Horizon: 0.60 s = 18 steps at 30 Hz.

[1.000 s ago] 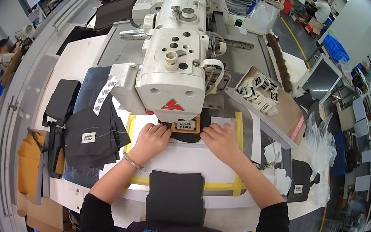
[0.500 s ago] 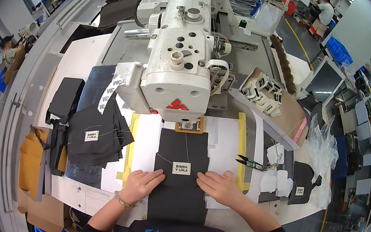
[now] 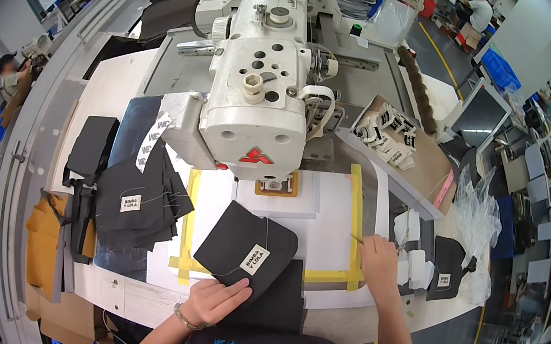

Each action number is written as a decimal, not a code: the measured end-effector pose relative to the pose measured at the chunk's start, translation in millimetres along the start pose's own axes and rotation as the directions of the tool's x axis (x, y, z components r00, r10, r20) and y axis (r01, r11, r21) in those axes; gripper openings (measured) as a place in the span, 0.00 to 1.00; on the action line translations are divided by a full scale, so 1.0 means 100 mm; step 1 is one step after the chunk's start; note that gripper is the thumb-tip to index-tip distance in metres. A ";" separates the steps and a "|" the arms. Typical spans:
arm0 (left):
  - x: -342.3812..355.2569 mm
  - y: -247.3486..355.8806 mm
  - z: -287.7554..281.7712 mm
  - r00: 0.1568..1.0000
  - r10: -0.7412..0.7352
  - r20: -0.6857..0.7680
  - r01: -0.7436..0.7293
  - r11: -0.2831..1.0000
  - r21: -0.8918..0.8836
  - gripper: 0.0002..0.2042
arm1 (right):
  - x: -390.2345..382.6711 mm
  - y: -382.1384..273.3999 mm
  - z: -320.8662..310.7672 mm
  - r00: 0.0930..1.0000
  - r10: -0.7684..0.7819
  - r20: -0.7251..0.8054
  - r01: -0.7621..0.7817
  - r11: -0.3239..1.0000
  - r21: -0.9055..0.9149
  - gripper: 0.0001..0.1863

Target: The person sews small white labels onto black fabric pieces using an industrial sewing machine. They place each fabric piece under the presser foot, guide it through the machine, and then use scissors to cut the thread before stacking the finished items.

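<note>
A dark grey fabric panel [image 3: 237, 234] with a white sewn label [image 3: 254, 260] is tilted in front of the sewing machine, pinched at its lower edge by my left hand [image 3: 219, 301]. Loose thread ends trail from the label. Under it, a second dark fabric part [image 3: 279, 309] hangs toward my lap; whether the two are joined is hidden. On the right, my right hand [image 3: 379, 260] is closed around the thread snips [image 3: 357, 240], whose thin tip pokes out past the fingers. The sewing machine head [image 3: 255, 118] stands over its clamp frame [image 3: 277, 185].
Labelled dark panels [image 3: 140, 205] lie stacked at left, near mustard fabric pieces [image 3: 45, 240]. A cardboard tray [image 3: 426, 178] of loose labels sits at right, above white pads [image 3: 415, 266], another labelled piece [image 3: 447, 260] and a clear plastic bag [image 3: 474, 236]. Yellow tape [image 3: 358, 221] borders the work plate.
The labelled panel has come out from under the machine head, turned and drawn toward me by my left hand. My right hand has left the fabric and taken up the thread snips.
</note>
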<state>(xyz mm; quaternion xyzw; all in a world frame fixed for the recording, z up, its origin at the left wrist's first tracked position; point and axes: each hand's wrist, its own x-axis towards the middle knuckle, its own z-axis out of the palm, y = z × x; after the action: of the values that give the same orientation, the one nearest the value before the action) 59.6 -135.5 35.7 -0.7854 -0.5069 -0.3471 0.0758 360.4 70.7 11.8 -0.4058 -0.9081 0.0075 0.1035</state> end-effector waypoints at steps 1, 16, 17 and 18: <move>0.03 0.02 -0.01 1.000 0.010 0.014 -0.010 1.000 0.005 0.12 | 0.02 0.02 -0.02 0.998 -0.040 -0.053 0.042 0.998 0.048 0.10; 0.03 0.16 0.03 0.994 0.097 0.046 -0.098 0.995 0.022 0.12 | 1.10 -0.68 -0.36 0.867 -0.401 0.295 0.204 0.826 0.525 0.17; 0.03 0.17 0.03 0.995 0.094 0.035 -0.094 0.995 0.013 0.12 | 1.14 -0.73 -0.36 0.865 -0.432 0.255 0.308 0.858 0.412 0.17; 0.01 0.18 0.02 0.995 0.091 0.038 -0.092 0.996 0.013 0.12 | 1.19 -0.76 -0.33 0.859 -0.503 0.097 0.463 0.843 0.274 0.17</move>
<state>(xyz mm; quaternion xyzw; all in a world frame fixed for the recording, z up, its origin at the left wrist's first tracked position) 76.3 -141.9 39.0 -0.8136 -0.4742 -0.3246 0.0881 233.1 105.2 73.0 -0.1457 -0.9785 0.1249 0.0751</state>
